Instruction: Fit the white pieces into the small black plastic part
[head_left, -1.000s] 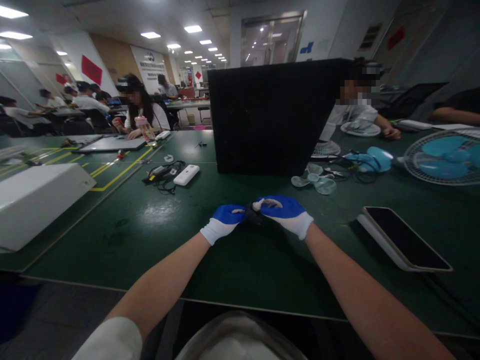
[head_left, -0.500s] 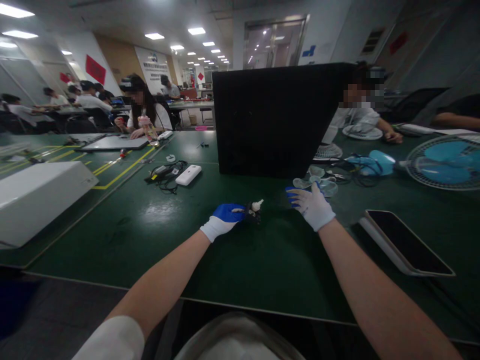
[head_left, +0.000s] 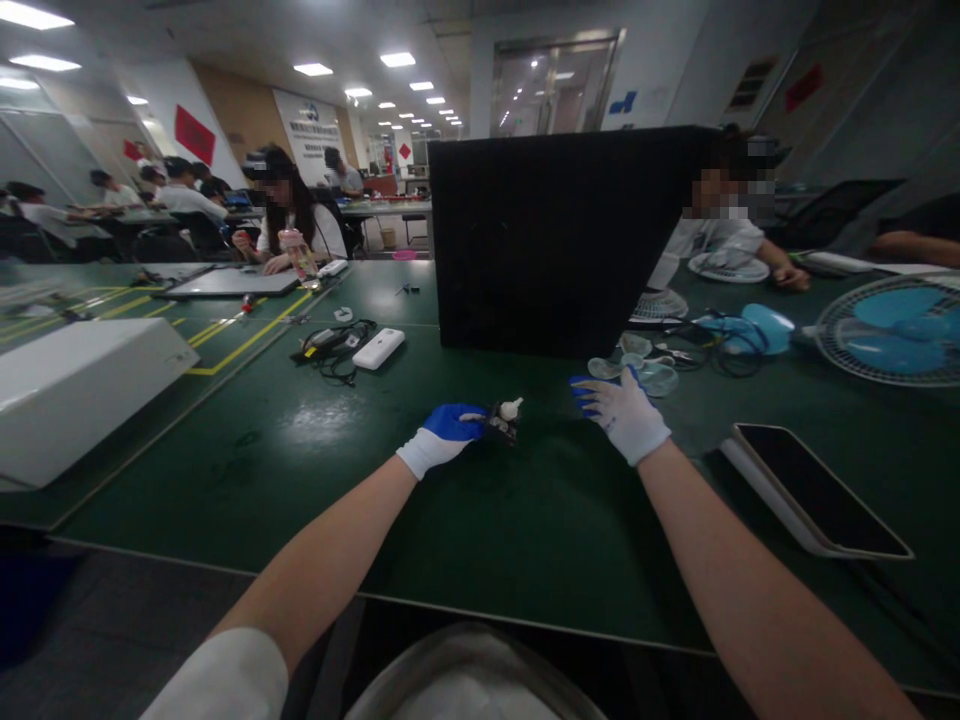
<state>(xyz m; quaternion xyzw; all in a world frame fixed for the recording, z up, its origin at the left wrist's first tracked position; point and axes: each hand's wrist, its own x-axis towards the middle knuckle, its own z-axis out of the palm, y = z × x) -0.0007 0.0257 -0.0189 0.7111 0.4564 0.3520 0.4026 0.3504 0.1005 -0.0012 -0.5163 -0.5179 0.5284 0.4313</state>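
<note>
My left hand, in a white glove with a blue palm, is closed on a small dark mechanism with a white plastic knob-like piece on top. It is held above the green table; its exact kind is too small to make out. My right hand, gloved alike, is apart from it with fingers spread and nothing in them. Just beyond the right fingers lies a translucent fan blade on the table.
A large black box stands ahead. Right of it are a blue fan, a blue plastic part with cables, and a tablet-like device. Leftward lie a white power bank, black cables and a white case. Co-workers sit across the table.
The left hand and the dark mechanism have shifted very slightly left, and the mechanism looks slightly turned. The right hand stays spread in nearly the same place. The camera view has moved a little.
</note>
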